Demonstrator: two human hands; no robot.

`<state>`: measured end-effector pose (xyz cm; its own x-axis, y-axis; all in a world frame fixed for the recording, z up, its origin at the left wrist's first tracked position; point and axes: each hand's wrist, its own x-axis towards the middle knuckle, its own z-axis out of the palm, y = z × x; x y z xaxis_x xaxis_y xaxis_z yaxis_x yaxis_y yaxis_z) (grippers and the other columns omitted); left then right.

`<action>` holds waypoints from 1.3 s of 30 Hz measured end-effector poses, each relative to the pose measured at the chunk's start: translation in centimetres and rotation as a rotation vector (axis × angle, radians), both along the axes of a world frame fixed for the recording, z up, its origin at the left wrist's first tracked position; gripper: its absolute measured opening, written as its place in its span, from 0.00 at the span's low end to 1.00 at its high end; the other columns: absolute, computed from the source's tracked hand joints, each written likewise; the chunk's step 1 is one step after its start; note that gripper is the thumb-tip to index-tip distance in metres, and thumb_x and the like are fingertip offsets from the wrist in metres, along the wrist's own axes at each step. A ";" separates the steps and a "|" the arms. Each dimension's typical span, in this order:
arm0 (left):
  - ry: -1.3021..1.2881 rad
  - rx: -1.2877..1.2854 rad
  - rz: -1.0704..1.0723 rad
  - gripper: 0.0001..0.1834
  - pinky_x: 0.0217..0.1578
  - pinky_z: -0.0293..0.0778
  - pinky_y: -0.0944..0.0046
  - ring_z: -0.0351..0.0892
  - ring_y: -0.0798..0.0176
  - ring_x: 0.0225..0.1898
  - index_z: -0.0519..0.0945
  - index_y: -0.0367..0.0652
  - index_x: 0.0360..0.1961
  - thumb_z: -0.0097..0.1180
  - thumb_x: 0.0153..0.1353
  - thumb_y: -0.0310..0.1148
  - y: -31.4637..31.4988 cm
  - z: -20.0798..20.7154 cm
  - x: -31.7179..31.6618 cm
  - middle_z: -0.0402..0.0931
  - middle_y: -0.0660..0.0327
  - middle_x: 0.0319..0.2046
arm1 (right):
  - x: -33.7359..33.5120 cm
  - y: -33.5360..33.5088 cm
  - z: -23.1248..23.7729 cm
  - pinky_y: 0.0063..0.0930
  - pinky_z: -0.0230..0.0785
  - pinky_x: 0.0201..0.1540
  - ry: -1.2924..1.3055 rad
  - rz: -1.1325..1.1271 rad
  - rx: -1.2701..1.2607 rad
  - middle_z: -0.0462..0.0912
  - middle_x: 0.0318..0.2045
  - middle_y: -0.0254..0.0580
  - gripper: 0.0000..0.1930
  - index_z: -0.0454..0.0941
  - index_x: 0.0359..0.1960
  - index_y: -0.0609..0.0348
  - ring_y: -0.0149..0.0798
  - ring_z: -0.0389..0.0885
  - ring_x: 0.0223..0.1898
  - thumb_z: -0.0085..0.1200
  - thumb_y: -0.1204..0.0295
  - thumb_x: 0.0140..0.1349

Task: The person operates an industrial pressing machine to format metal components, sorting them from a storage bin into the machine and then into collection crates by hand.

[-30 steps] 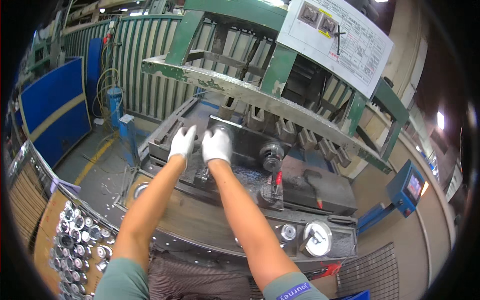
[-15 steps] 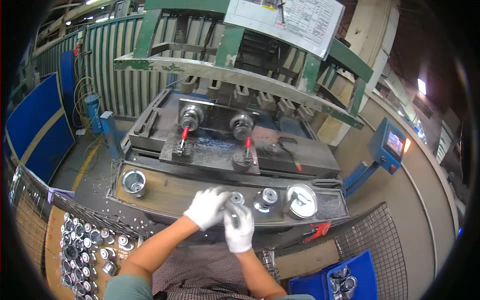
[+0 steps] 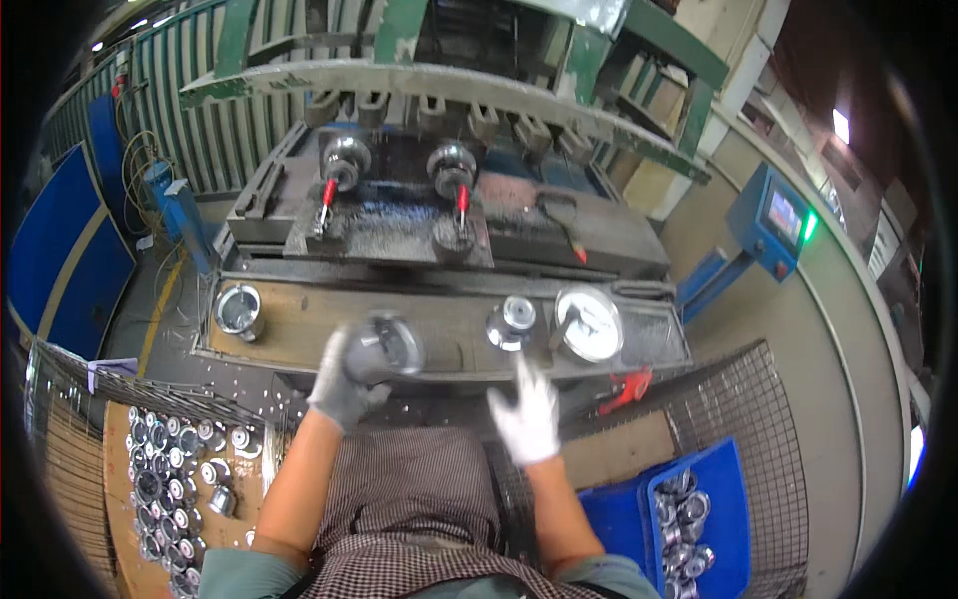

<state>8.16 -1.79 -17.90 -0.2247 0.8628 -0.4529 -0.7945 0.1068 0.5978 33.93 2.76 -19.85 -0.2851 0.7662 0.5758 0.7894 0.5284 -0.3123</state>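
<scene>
Both of my hands wear white gloves. At the bench's front edge, my left hand (image 3: 344, 384) is closed around the side of a metal cup (image 3: 387, 349), blurred by motion. To the right, my right hand (image 3: 529, 414) is empty with its fingers apart, its fingertips just short of a shiny flanged metal part (image 3: 514, 321). That part stands on the wooden bench top (image 3: 299, 317). Beside it is a round, bright metal container (image 3: 591, 327) with a dark object inside. Another metal cup (image 3: 239, 311) stands open end up at the bench's left end.
Behind the bench is a machine bed with two round fixtures (image 3: 452, 170) and red-handled clamps (image 3: 329, 192). A brush (image 3: 564, 220) lies there. Several metal parts fill a cardboard-lined bin (image 3: 120, 499) at lower left and a blue crate (image 3: 733, 499) at lower right. A control box (image 3: 776, 222) stands right.
My hands, together around a metal piece before, have separated: the left went left with the metal cup, the right moved right. The view has tilted down. The control box's light turned from orange to green.
</scene>
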 end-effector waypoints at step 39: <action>-0.075 -0.316 -0.263 0.40 0.15 0.63 0.67 0.76 0.59 0.24 0.74 0.49 0.48 0.39 0.55 0.74 -5.5 -6.9 12.0 0.78 0.60 0.33 | 19.5 -11.7 -3.5 0.48 0.70 0.51 1.469 0.012 -0.441 0.75 0.55 0.42 0.29 0.67 0.59 0.55 0.46 0.75 0.52 0.56 0.54 0.60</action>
